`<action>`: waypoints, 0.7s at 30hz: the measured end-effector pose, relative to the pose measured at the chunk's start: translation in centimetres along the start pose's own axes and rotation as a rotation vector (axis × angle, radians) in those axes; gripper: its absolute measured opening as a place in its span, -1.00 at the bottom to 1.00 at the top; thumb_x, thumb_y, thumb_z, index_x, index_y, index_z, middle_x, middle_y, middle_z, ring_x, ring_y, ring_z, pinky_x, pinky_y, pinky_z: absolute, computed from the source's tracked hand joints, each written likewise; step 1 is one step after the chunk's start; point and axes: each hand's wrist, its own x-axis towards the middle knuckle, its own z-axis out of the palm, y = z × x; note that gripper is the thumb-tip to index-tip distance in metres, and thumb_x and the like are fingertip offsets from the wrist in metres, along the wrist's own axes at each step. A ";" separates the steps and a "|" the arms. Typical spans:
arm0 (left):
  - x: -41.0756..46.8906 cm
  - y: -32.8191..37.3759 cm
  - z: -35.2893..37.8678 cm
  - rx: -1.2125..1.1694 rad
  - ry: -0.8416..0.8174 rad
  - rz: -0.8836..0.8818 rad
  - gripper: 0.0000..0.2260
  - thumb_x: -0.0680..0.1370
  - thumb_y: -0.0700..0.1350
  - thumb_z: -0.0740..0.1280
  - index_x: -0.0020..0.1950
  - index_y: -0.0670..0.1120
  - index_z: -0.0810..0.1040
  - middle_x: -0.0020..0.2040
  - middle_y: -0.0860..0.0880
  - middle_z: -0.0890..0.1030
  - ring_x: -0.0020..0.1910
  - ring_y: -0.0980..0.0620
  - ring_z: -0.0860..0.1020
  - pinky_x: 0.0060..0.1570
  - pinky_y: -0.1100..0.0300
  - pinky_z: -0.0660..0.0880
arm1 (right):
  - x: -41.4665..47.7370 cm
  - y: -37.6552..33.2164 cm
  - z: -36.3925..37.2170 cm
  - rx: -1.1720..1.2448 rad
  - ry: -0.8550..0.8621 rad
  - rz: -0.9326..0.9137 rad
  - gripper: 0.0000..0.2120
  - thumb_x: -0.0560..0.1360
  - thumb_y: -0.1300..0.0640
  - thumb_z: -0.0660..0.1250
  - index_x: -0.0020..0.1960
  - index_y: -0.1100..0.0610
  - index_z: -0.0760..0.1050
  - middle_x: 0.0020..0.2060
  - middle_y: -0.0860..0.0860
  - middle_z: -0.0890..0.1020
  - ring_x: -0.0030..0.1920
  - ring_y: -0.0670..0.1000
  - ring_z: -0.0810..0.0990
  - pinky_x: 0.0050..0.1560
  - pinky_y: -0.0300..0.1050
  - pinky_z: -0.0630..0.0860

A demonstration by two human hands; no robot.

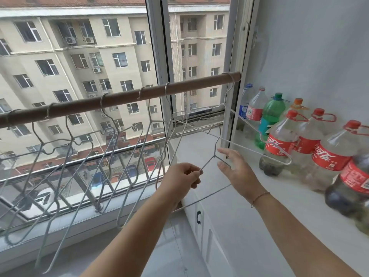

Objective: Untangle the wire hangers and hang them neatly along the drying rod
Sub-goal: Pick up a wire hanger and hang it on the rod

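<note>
A brown drying rod (119, 96) slants across the window from lower left to upper right. Several grey wire hangers (83, 148) hang from it by their hooks, spread along its length and swung at an angle. One more wire hanger (215, 144) is off the rod, in front of the cabinet. My left hand (183, 176) pinches its wire below the neck. My right hand (233, 166) is beside the neck with straight, spread fingers, touching or nearly touching the wire. Another hanger (227, 92) hangs at the rod's right end, its body reaching toward the bottles.
Several large plastic bottles (279, 140), some with red labels, stand on the white cabinet top (249, 206) at the right. The window frame (159, 56) and sill (89, 214) lie behind the rod. A white wall closes the right side.
</note>
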 end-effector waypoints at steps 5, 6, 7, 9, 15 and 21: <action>0.3 -0.7 0.6 0.051 0.000 0.072 -0.77 0.52 -0.24 0.31 -0.25 0.05 0.61 -0.24 -0.04 0.68 -0.28 0.06 0.56 -0.07 0.10 0.55 | -1.2 0.4 -1.9 0.073 -0.059 0.105 -0.87 0.53 0.14 0.26 -0.08 -0.03 0.56 -0.19 -0.06 0.67 -0.03 -0.10 0.63 0.08 -0.30 0.47; 0.3 -0.6 0.8 0.054 -0.003 0.080 -0.76 0.52 -0.23 0.32 -0.26 0.07 0.61 -0.18 -0.07 0.70 -0.23 0.03 0.58 0.01 0.01 0.55 | -1.5 0.4 -2.6 0.082 -0.067 0.125 -0.85 0.53 0.17 0.25 -0.08 -0.01 0.57 -0.23 -0.06 0.67 -0.08 -0.09 0.64 0.03 -0.34 0.49; 0.4 -0.6 1.1 0.061 -0.009 0.086 -0.76 0.51 -0.21 0.32 -0.26 0.09 0.61 -0.15 -0.08 0.70 -0.19 -0.01 0.59 0.05 -0.04 0.54 | -1.9 0.3 -3.5 0.098 -0.075 0.146 -0.83 0.54 0.21 0.24 -0.08 0.01 0.58 -0.27 -0.05 0.67 -0.13 -0.10 0.65 -0.05 -0.37 0.50; 0.6 -0.7 1.6 0.080 0.003 0.098 -0.80 0.50 -0.17 0.34 -0.24 0.11 0.62 -0.14 -0.05 0.70 -0.11 -0.07 0.62 0.07 -0.06 0.52 | -2.5 -0.1 -5.0 0.128 -0.104 0.197 -0.79 0.54 0.27 0.22 -0.07 0.04 0.59 -0.33 -0.06 0.67 -0.21 -0.13 0.65 -0.21 -0.38 0.50; 0.7 1.1 3.3 0.086 0.304 0.308 -0.89 0.47 -0.07 0.40 -0.01 0.00 0.59 -0.04 0.03 0.62 -0.03 0.11 0.54 0.03 0.21 0.47 | -3.5 -2.5 -6.9 0.312 -0.085 0.276 -0.82 0.52 0.33 0.23 -0.04 0.16 0.58 -0.38 0.02 0.64 -0.32 -0.10 0.62 -0.44 -0.25 0.52; 0.4 5.2 5.1 -0.161 0.016 0.238 -0.87 0.48 -0.01 0.38 -0.11 -0.03 0.69 -0.27 0.07 0.69 -0.31 0.29 0.59 -0.26 0.42 0.49 | -1.8 -5.4 -4.6 0.447 -0.032 0.207 -0.83 0.53 0.30 0.24 0.04 0.18 0.57 -0.35 0.07 0.64 -0.27 -0.06 0.64 -0.35 -0.16 0.59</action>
